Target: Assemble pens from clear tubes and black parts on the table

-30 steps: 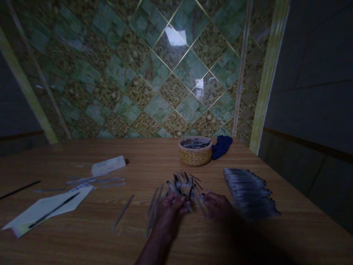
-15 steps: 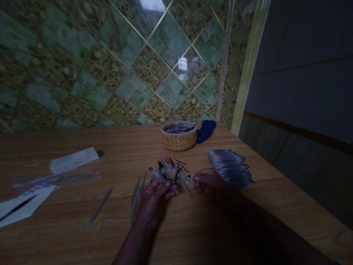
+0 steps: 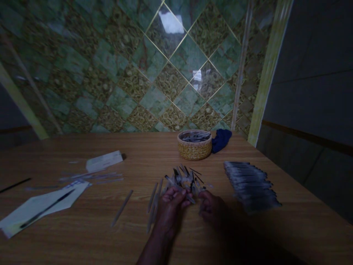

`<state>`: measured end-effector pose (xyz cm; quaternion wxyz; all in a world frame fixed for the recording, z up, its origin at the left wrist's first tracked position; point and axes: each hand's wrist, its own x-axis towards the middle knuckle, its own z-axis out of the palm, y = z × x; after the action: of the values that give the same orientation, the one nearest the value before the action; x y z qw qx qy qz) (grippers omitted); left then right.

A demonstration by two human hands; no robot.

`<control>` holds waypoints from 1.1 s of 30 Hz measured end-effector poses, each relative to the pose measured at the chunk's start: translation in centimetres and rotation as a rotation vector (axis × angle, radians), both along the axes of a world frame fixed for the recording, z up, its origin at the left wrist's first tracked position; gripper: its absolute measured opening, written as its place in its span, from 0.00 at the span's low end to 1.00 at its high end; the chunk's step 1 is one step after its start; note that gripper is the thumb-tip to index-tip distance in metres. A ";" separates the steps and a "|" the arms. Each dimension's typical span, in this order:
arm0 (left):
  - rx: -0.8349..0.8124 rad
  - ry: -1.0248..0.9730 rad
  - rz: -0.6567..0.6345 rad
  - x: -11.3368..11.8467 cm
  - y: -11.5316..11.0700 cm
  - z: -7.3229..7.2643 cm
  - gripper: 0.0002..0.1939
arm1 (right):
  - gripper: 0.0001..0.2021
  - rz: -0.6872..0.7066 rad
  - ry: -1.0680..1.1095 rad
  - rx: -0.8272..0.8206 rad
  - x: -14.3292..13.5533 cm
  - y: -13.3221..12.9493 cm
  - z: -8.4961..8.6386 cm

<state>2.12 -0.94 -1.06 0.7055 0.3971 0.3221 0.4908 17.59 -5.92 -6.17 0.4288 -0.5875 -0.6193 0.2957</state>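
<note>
Near the middle of the table, my left hand [image 3: 173, 201] is closed around a clear pen barrel [image 3: 176, 187] with a dark end, which slants across the fingers. To its right, my right hand [image 3: 211, 207] has its fingers drawn together on a pale pen barrel [image 3: 202, 206], mostly covered by the hand. Just beyond both hands lies a loose pile of pen parts [image 3: 180, 176], clear and black pieces mixed. Several frosted barrels [image 3: 151, 198] lie left of my left hand. A broad row of pens [image 3: 250, 186] is laid side by side to the right.
A woven basket [image 3: 194, 151] full of pens stands toward the wall, with a dark blue cloth [image 3: 221, 140] beside it. On the left are a white box [image 3: 104, 161], thin clear strips [image 3: 93, 177], and a paper sheet [image 3: 33, 206] bearing a dark pen [image 3: 46, 209]. One barrel [image 3: 121, 208] lies alone.
The view has swung left, so everything sits farther right. My right hand has come closer to my left and closed on the loose barrel. My left hand still holds its pen barrel.
</note>
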 end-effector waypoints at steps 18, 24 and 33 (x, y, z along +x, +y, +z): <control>0.091 0.173 -0.016 0.6 -0.6 -0.8 0.12 | 0.28 0.008 0.055 0.059 -1.5 -0.5 -1.2; 0.077 0.145 -0.029 0.6 -0.8 -0.4 0.11 | 0.27 -0.021 0.062 0.052 -1.7 -0.8 -1.1; 0.188 0.236 -0.021 0.8 -1.0 -0.3 0.10 | 0.28 -0.057 -0.062 0.069 -1.6 -1.1 -0.9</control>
<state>2.94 -1.92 -1.37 0.6275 0.5195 0.3513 0.4614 15.99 -6.97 -7.06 0.4376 -0.5987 -0.6251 0.2435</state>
